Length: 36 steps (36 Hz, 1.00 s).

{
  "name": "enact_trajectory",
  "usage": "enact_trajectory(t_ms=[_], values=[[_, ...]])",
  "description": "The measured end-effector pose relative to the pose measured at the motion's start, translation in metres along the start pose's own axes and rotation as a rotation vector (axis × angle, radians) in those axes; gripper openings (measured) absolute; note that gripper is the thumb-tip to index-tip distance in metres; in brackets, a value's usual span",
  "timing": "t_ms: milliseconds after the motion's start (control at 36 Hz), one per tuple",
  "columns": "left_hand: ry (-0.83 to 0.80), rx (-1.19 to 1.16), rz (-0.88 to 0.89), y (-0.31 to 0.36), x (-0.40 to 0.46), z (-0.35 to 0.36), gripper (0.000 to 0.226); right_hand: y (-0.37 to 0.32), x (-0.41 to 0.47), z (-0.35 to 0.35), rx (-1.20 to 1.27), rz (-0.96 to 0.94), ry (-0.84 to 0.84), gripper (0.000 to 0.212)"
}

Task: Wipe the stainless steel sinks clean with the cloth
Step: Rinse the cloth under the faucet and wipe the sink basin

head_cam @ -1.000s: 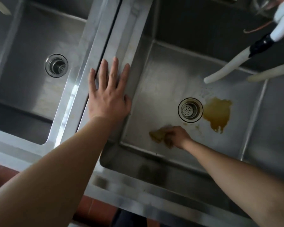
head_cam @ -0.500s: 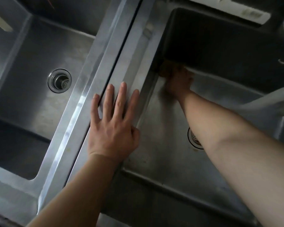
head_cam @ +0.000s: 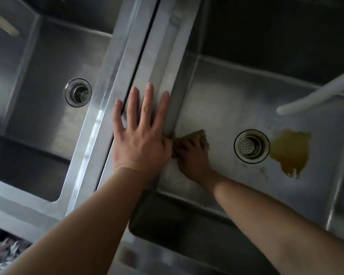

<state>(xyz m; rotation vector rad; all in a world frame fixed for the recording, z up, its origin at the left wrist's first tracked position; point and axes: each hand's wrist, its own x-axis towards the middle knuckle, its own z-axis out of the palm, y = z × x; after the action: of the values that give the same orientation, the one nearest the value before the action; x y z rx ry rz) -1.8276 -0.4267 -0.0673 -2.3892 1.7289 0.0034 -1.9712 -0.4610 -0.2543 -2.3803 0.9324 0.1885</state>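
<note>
Two steel sinks side by side, split by a wide flat divider (head_cam: 157, 62). Left hand (head_cam: 139, 135) spread flat on that divider, fingers splayed and straight, grasping nothing, palm edge just at the lip of the right sink (head_cam: 226, 92). Right hand (head_cam: 193, 155) down on the right sink's floor near its left wall, pressed on a yellowish-brown cloth (head_cam: 195, 136), fingers bent over it; part of the cloth poking out beyond the fingertips, close beside the left hand. Round drain (head_cam: 251, 146) to the right of the cloth, a brown stain (head_cam: 290, 151) just past it. Pale hose (head_cam: 316, 96) reaching in from the upper right. Left sink (head_cam: 38, 76) with its own drain (head_cam: 78, 92).
</note>
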Motion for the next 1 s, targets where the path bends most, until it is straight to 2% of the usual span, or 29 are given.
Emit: enact_trajectory(t_ms=[83,139,167,306,417,500,556,639,722,778,833,889,944,1000], values=[[-0.028,-0.004,-0.001,0.0,0.001,-0.002,0.095,-0.008,-0.036,0.022,-0.051,-0.273,-0.182,0.033],[-0.039,-0.005,-0.004,0.0,0.0,-0.002,0.096,-0.012,-0.054,0.036,-0.17,-0.449,-0.322,0.036],[-0.04,-0.004,-0.003,0.0,0.0,-0.002,0.096,-0.015,-0.059,0.04,-0.197,-0.477,-0.362,0.038],[-0.024,-0.01,-0.007,0.0,0.0,-0.001,0.098,-0.016,-0.057,0.032,-0.198,-0.482,-0.402,0.035],[-0.007,-0.03,-0.006,0.0,-0.001,0.0,0.096,0.016,-0.068,0.018,-0.196,-0.458,-0.497,0.04],[-0.003,-0.035,-0.01,0.0,-0.001,0.0,0.096,0.054,-0.083,-0.005,-0.348,-0.508,-0.481,0.046],[0.011,-0.038,-0.005,0.0,-0.001,0.0,0.094,0.079,-0.095,-0.018,-0.442,-0.535,-0.457,0.037],[0.027,-0.049,-0.008,-0.001,-0.001,0.0,0.093,0.094,-0.109,-0.027,-0.582,-0.511,-0.562,0.034],[0.039,-0.053,-0.008,-0.001,-0.001,0.0,0.093,0.089,-0.12,-0.03,-0.563,-0.477,-0.409,0.03],[0.045,-0.047,0.003,-0.001,-0.002,0.002,0.092,0.084,-0.123,-0.03,-0.488,-0.304,-0.274,0.047],[0.051,-0.042,0.006,-0.001,-0.001,0.003,0.093,0.08,-0.125,-0.026,-0.401,-0.065,-0.256,0.064],[0.061,-0.038,0.009,-0.002,-0.002,0.005,0.093,0.074,-0.127,-0.017,-0.308,0.091,-0.271,0.061],[0.084,-0.032,0.021,-0.003,-0.003,0.007,0.091,0.065,-0.127,-0.007,-0.267,0.084,-0.281,0.062],[0.101,-0.029,0.026,-0.004,-0.003,0.009,0.089,0.049,-0.123,0.004,-0.258,-0.015,-0.313,0.06]])
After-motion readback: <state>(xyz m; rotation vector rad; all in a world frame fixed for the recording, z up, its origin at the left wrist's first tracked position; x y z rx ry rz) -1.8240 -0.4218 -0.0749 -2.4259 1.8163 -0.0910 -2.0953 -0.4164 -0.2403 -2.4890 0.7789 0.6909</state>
